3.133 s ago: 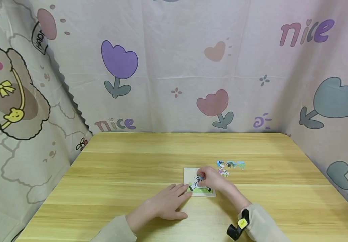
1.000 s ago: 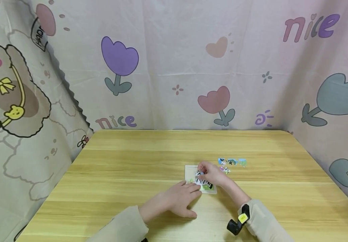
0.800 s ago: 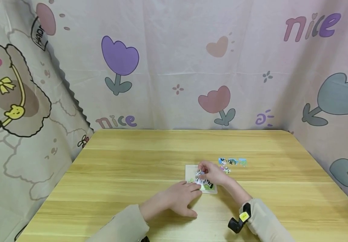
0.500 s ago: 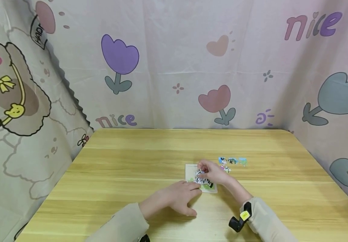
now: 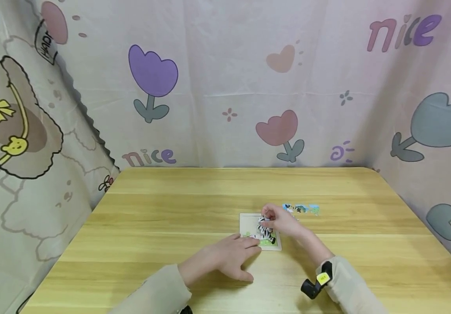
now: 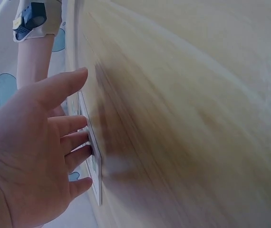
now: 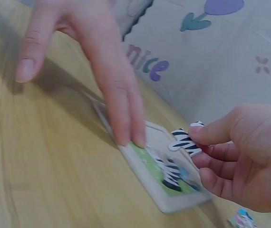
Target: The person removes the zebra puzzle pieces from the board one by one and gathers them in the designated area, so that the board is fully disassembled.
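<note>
A small square puzzle board (image 5: pixel 247 222) lies on the table, with pieces showing green grass and black-and-white zebra stripes in its lower part. My right hand (image 5: pixel 281 219) pinches a zebra-striped puzzle piece (image 7: pixel 185 142) between thumb and fingers, tilted just over the board's right side. The board's upper left is bare and beige. Straight fingers of my left hand (image 5: pixel 231 257) rest on the board's near edge, thumb spread out over the table. In the right wrist view, two of these fingertips touch the green part.
Several loose puzzle pieces (image 5: pixel 301 209) in blue, green and black-and-white lie on the wooden table (image 5: pixel 162 205) beyond my right hand, which partly covers them. A patterned curtain (image 5: pixel 210 65) hangs behind the table and along its sides.
My left hand has slid right onto the board's near edge. The right hand has just shifted right and a little away with the striped piece, now nearer the loose pieces.
</note>
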`<state>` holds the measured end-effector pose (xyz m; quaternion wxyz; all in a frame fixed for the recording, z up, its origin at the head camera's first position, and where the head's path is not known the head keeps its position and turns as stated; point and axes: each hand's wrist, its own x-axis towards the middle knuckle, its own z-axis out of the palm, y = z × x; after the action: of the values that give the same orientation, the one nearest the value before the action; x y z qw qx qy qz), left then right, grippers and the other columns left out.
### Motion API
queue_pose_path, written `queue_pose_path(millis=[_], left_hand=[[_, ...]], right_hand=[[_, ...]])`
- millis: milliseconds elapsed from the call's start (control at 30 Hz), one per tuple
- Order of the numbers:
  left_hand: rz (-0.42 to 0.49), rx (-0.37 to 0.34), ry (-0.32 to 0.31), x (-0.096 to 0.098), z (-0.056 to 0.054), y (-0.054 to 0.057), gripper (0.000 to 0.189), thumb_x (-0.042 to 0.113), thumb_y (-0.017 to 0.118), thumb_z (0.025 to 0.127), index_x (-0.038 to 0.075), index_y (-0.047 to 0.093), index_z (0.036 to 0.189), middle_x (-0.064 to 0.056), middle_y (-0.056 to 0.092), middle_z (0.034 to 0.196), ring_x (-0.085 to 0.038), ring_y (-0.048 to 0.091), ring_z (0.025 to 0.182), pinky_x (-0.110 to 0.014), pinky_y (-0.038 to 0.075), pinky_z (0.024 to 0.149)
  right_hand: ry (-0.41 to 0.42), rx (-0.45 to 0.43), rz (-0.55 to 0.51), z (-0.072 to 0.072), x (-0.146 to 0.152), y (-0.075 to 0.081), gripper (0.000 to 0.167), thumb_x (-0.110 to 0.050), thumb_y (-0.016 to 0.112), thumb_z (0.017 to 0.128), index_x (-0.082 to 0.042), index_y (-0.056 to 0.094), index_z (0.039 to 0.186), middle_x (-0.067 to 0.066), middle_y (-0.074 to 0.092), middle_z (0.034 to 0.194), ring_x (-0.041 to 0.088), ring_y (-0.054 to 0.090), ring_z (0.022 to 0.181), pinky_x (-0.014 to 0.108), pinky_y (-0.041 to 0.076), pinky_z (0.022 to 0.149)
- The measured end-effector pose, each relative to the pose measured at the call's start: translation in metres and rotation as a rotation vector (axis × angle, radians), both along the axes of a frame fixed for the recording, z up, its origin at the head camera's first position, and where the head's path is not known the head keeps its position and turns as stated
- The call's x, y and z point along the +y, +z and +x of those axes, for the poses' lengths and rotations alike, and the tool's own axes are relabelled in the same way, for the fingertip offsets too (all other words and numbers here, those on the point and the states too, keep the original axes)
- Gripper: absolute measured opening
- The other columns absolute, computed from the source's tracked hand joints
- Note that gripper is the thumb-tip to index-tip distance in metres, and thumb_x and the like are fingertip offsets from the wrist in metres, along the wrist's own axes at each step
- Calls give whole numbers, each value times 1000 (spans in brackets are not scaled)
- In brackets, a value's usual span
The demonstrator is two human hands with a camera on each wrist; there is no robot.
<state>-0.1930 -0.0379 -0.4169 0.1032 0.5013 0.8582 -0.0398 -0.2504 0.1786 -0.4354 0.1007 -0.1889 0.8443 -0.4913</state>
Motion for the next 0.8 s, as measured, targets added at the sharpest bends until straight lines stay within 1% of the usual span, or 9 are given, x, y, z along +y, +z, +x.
queue_pose_path(millis=[100,233,367,433,500,533,600,700,800], left_hand=[[0,16,-2,0,0,-1,73,58,52,85,14,39,141,-2,31,148,-15,28,135,-44,27,108],[12,35,-16,-1,0,-2,73,58,51,86,13,38,141,-3,31,148,-17,29,135,-43,28,107],[29,55,-25,-3,3,-3,73,57,51,86,12,38,141,-4,31,148,-17,29,134,-42,29,107],[30,67,-28,-3,3,-4,73,57,51,86,12,37,142,-4,31,148,-17,29,134,-42,29,107],[29,75,-28,-4,3,-5,73,57,50,86,12,37,142,-4,31,148,-17,29,135,-41,28,107],[28,78,-29,-4,3,-6,73,57,50,86,12,37,142,-4,30,149,-17,29,135,-41,28,107],[26,81,-32,-4,3,-6,73,58,49,86,12,36,142,-4,30,149,-18,28,135,-41,28,108],[25,79,-32,-4,4,-7,73,57,49,87,12,36,142,-4,29,149,-18,28,135,-41,28,108],[22,82,-32,-4,4,-8,73,57,48,87,12,35,143,-4,29,149,-19,27,136,-41,27,108]], right_hand=[[-19,13,-41,0,12,2,20,-4,65,84,3,52,98,4,49,75,14,45,62,23,42,52],[-83,1,-61,1,34,3,24,-3,64,84,6,53,104,5,51,75,14,47,59,25,45,49],[-137,-18,-32,2,58,2,30,-6,65,84,6,54,109,6,57,74,14,48,57,24,44,48],[-167,-13,-7,2,69,2,33,-8,66,84,6,56,112,6,60,74,14,49,56,24,44,48],[-191,3,26,2,80,1,35,-9,67,84,5,57,114,5,58,72,14,48,55,24,43,48],[-193,11,41,5,84,4,34,-8,66,84,6,57,114,5,57,71,14,48,55,25,44,48],[-188,24,61,6,95,5,35,-9,65,85,7,57,115,3,52,69,13,47,55,24,44,48],[-141,9,70,8,109,7,34,-9,62,88,8,56,116,3,46,68,13,45,57,24,44,48],[-94,20,125,8,120,4,31,-8,61,88,6,57,115,3,46,69,12,45,57,24,44,48]])
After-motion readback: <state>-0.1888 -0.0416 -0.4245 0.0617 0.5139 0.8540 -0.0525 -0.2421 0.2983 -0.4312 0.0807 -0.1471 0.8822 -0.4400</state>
